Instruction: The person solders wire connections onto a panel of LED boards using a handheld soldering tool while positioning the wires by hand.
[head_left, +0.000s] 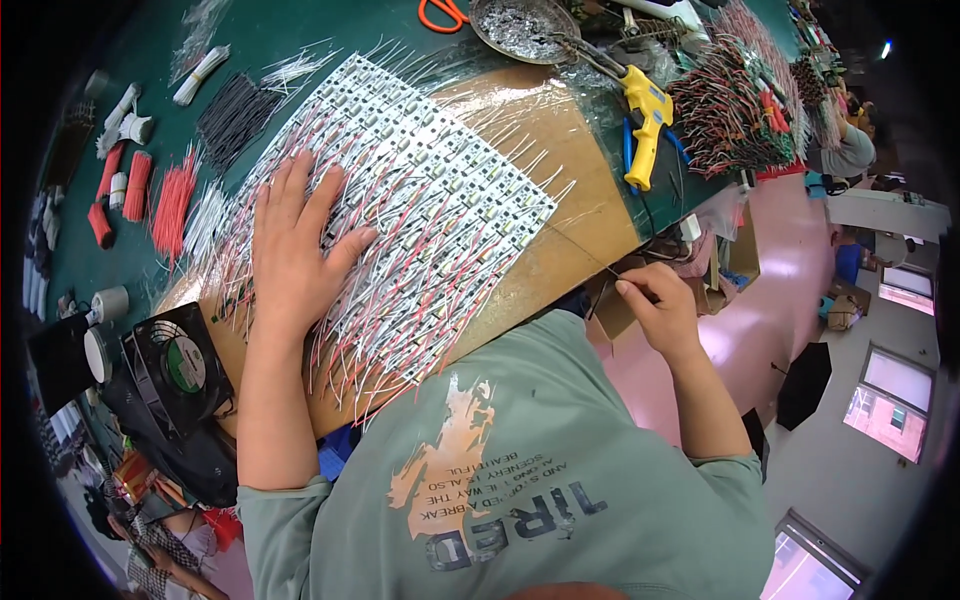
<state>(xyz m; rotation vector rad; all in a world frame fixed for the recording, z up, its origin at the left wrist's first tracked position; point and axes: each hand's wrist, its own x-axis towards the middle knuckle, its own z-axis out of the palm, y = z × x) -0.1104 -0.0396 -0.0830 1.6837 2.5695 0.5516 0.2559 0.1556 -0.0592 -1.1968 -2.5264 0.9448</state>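
A panel of small white circuit boards (440, 135) lies tilted on a brown board, with many red and white wires (400, 300) fanned across its near side. My left hand (300, 240) rests flat on these wires with its fingers apart, pressing down near the panel's left part. Beyond the brown board's right edge, my right hand (660, 305) pinches the end of a thin dark wire (585, 252). That strand stretches from the fingertips toward the panel's right corner; where its far end attaches is too fine to make out.
A yellow-and-blue hot-glue gun (648, 125) and a metal pan (525, 28) lie beyond the panel. Bundled wires (735, 105) are heaped at far right. Black (235, 118) and red wires (173, 210) lie left, with a black fan (178, 365) nearer.
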